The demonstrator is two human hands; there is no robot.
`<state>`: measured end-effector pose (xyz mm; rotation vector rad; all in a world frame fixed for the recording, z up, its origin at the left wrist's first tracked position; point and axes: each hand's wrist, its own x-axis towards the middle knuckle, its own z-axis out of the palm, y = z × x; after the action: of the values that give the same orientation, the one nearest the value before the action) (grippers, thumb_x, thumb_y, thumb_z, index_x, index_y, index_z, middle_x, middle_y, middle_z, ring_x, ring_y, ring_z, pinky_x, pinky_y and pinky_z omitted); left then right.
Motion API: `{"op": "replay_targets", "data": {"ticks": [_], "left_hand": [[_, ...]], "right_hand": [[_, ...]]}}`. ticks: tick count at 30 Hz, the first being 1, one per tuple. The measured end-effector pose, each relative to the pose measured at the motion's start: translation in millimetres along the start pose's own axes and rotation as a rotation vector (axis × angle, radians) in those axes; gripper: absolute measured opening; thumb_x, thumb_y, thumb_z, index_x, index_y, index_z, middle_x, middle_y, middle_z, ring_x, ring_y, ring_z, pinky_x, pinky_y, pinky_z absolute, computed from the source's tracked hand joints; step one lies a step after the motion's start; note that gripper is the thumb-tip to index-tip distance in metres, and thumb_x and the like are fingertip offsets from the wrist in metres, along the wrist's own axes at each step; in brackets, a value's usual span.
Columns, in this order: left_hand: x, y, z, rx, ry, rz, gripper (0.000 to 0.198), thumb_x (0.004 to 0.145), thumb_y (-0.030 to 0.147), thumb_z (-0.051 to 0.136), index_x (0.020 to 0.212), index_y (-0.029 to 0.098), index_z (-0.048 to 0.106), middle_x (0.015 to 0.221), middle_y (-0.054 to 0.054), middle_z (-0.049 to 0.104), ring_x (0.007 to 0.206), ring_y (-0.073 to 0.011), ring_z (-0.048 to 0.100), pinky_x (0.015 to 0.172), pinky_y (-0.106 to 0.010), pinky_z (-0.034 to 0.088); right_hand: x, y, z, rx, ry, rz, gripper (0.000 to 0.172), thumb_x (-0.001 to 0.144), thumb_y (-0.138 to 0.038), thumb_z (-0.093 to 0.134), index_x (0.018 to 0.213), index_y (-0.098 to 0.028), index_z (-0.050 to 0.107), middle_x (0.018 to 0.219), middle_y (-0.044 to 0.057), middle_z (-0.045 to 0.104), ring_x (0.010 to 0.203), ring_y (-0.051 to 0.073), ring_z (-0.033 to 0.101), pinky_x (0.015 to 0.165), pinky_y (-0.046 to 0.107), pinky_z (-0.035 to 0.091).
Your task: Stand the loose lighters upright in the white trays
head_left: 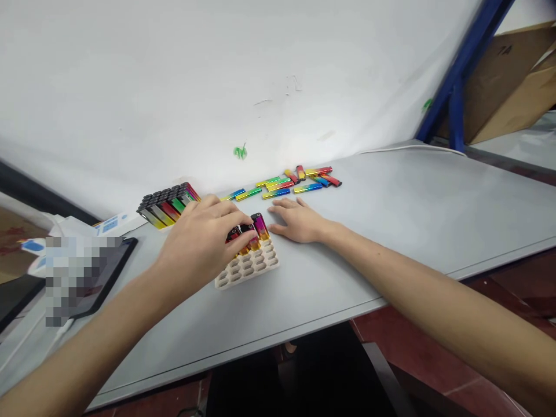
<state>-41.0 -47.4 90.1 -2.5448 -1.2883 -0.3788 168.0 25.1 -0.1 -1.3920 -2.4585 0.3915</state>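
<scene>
Left hand: I see it from my feed, the left hand (202, 231) reaching over the far-left part of the pale tray, palm down.
Left fingers: thumb and index finger are narrow around the top of a lighter; I cannot tell whether they grip it or only touch it.
Right hand: the right hand (299, 221) lies low at the counter just right of the tray, its fingers loosely spread and nothing visible in them.
Slotted tray: I have the pale tray (248, 276) in the middle of the counter (330, 284), its near slots bare.
Lighters in tray: black-topped lighters (262, 227) stand upright in the far part, partly hidden by the left hand; the rightmost shows purple and gold.
Loose lighters: I count several shiny loose lighters (277, 193) lying on their sides beyond both hands, near the wall (217, 87), some overlapping.
Lighter block: on the far left, a packed block of lighters (168, 209) stands in tight rows, black tops up.
Left side: a dark tablet-like device (112, 277) lies nearer me than the block.
Far right: cardboard boxes (512, 87) sit behind a blue frame (456, 110).
</scene>
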Motion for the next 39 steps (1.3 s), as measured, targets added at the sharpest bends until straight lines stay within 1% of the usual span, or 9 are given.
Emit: {"op": "replay_targets", "data": {"ticks": [4,7,10,13,16,21,26,31,39], "left_hand": [[6.3,-12.6,-7.9,-0.006,0.044,-0.012,0.04,0.093,0.053,0.048,0.087,0.027,0.078,0.101,-0.006,0.075,0.099,-0.0288,0.061,0.092,-0.044,0.044],[21.7,-44.1,-5.3,-0.03,0.057,-0.264,0.044,0.095,0.053,0.041,0.096,0.027,0.076,0.11,-0.005,0.076,0.102,-0.0293,0.064,0.089,-0.042,0.048],[42.1,-84.3,20.7,-0.116,-0.055,-0.453,0.043,0.093,0.052,0.043,0.105,0.027,0.075,0.108,-0.005,0.077,0.095,-0.0294,0.068,0.084,-0.04,0.052],[60.1,-114.6,61.5,-0.088,-0.25,-0.288,0.049,0.091,0.042,0.042,0.127,0.02,0.067,0.132,-0.008,0.069,0.118,-0.03,0.065,0.102,-0.04,0.049],[69.3,-127.9,93.2,0.025,-0.29,-0.143,0.062,0.093,0.033,0.033,0.148,0.008,0.048,0.153,-0.015,0.051,0.142,-0.0294,0.046,0.118,-0.04,0.035],[59.2,-127.9,105.9,0.122,-0.297,-0.246,0.055,0.095,0.041,0.033,0.132,0.009,0.058,0.132,-0.021,0.064,0.122,-0.0359,0.061,0.104,-0.045,0.048],[32.5,-129.3,105.4,0.069,-0.261,-0.414,0.047,0.087,0.03,0.045,0.126,0.006,0.058,0.123,-0.024,0.063,0.118,-0.0359,0.062,0.1,-0.042,0.05],[1.7,-117.9,94.6,-0.141,-0.228,-0.442,0.027,0.088,0.028,0.039,0.101,0.016,0.06,0.103,-0.017,0.066,0.095,-0.0308,0.067,0.082,-0.038,0.052],[-19.9,-81.8,71.1,-0.452,-0.048,-0.675,0.031,0.093,0.043,0.043,0.103,0.021,0.063,0.09,-0.007,0.07,0.089,-0.0264,0.065,0.076,-0.034,0.045]], "right_hand": [[0.7,0.4,0.5,0.006,0.009,-0.013,0.061,0.098,-0.051,0.047,0.147,-0.016,0.051,0.162,0.016,0.039,0.152,0.033,0.03,0.124,0.061,0.015],[1.0,-0.8,-0.4,0.011,0.003,-0.008,0.06,0.098,-0.049,0.047,0.147,-0.014,0.051,0.161,0.017,0.039,0.151,0.033,0.031,0.124,0.061,0.015],[1.2,-2.0,-0.8,0.011,0.001,0.011,0.061,0.098,-0.05,0.047,0.148,-0.015,0.05,0.162,0.016,0.038,0.151,0.033,0.031,0.124,0.061,0.015],[1.2,-2.0,-0.6,0.007,0.007,0.0,0.06,0.098,-0.051,0.047,0.147,-0.015,0.051,0.162,0.016,0.039,0.151,0.033,0.032,0.124,0.062,0.016],[1.0,-1.4,-0.4,0.002,0.012,-0.009,0.06,0.098,-0.05,0.048,0.146,-0.015,0.052,0.161,0.015,0.04,0.15,0.032,0.033,0.124,0.062,0.016],[0.6,-0.8,0.0,0.009,0.022,-0.017,0.059,0.098,-0.05,0.049,0.145,-0.015,0.052,0.16,0.015,0.041,0.15,0.032,0.033,0.124,0.062,0.017],[0.6,-0.1,1.1,0.005,0.04,-0.029,0.057,0.098,-0.049,0.05,0.144,-0.016,0.053,0.158,0.015,0.045,0.148,0.031,0.037,0.123,0.06,0.019],[0.6,0.9,0.5,-0.007,0.04,-0.017,0.057,0.098,-0.048,0.049,0.144,-0.015,0.054,0.159,0.015,0.044,0.148,0.03,0.036,0.124,0.057,0.02],[-1.0,-0.4,-1.1,-0.022,0.022,-0.007,0.058,0.099,-0.048,0.047,0.146,-0.015,0.052,0.158,0.014,0.045,0.149,0.028,0.036,0.125,0.052,0.021]]}}
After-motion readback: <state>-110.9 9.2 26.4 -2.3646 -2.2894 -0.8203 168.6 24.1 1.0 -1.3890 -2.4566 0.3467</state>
